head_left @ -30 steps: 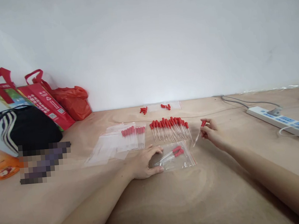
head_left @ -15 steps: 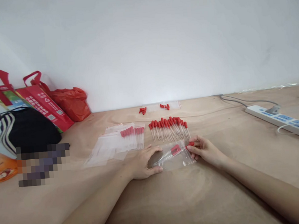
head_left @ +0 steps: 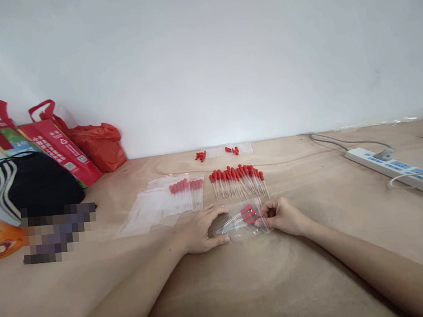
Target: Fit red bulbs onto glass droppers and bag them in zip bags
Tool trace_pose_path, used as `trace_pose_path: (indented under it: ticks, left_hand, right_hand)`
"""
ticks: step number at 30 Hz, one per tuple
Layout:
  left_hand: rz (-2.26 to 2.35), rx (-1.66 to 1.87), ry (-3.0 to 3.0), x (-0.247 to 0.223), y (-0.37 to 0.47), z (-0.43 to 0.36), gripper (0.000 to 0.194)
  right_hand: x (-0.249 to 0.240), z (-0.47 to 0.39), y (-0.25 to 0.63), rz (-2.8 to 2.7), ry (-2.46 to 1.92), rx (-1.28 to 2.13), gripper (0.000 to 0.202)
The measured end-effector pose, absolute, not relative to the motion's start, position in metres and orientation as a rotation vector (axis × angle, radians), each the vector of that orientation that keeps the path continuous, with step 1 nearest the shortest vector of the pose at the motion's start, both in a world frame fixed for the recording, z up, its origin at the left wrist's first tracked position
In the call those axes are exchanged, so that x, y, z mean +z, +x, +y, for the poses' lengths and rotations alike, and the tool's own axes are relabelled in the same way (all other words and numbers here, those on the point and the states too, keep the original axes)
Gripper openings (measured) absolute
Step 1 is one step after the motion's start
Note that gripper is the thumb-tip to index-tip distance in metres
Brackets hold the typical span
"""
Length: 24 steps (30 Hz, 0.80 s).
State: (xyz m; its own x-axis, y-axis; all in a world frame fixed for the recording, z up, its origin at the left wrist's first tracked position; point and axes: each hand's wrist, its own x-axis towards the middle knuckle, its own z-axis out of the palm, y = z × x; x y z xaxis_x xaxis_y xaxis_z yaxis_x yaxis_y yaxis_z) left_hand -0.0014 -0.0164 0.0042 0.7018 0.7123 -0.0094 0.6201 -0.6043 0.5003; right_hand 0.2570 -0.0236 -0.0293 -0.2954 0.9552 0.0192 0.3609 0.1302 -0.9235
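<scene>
A clear zip bag [head_left: 239, 232] lies flat in front of me with red-capped droppers [head_left: 247, 213] inside, their clear tips toward the left. My left hand [head_left: 206, 229] rests at the bag's left end, thumb and fingers spread on its edges. At the bag's right, open end, my right hand [head_left: 280, 216] has its fingertips in the mouth, pinching the red cap of a dropper [head_left: 252, 220]. Just behind the bag is a row of several red-capped droppers [head_left: 237, 181]. Stacked clear bags [head_left: 145, 210] lie to the left, and filled bags [head_left: 187, 194] overlap them.
Loose red caps [head_left: 201, 156] and a clear bag [head_left: 245, 148] lie near the wall. A white power strip [head_left: 395, 166] with cables is at the right. Red bags [head_left: 98, 145], a black bag [head_left: 47, 183] and an orange packet [head_left: 1, 241] stand at the left.
My right hand has moved left, carrying the dropper's red cap from the bag's mouth farther into the bag. My left hand has stayed in place.
</scene>
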Motion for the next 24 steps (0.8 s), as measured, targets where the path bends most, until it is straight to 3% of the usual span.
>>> trace_pose_path:
  ticks: [7,14,24]
  left_hand:
    - [1.018,0.260,2.447,0.004,-0.002,-0.016,0.055]
    - [0.995,0.281,2.461,0.004,-0.002,-0.016,0.055]
    - [0.889,0.278,2.551,0.005,-0.001,-0.015,0.053]
  right_hand:
    - [-0.023,-0.011,0.269,-1.801,-1.187,1.219,0.028]
    - [-0.025,0.068,0.303,-1.384,-1.695,0.686,0.030]
    - [-0.025,0.088,0.293,-1.256,-1.732,0.903,0.013]
